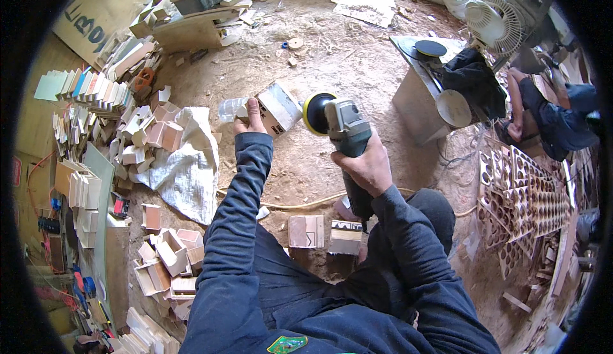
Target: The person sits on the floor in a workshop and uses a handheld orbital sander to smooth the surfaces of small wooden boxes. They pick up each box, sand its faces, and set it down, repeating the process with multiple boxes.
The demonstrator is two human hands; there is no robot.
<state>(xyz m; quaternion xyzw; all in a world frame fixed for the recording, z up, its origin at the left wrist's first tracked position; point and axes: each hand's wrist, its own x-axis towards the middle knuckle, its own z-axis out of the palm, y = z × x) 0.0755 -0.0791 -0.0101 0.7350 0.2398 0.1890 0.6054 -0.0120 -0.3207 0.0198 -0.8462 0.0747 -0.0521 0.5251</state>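
My left hand point(250, 120) holds a small wooden box point(278, 107) up in front of me, thumb over its near edge. My right hand point(363, 165) grips the grey body of an angle grinder point(346, 130). Its yellow-rimmed sanding disc point(313, 113) faces the box's right side, almost touching it. Both arms wear dark blue sleeves. I sit on a dusty floor with my knees below.
Two small wooden boxes point(306, 231) lie on the floor by my legs, with a cord point(300, 203) trailing past. Piles of wooden boxes point(167, 259) and a white sack point(185, 169) sit left. A white fan point(493, 25), a low table point(424, 95), lattice panels point(527, 207) and another seated person point(552, 121) are right.
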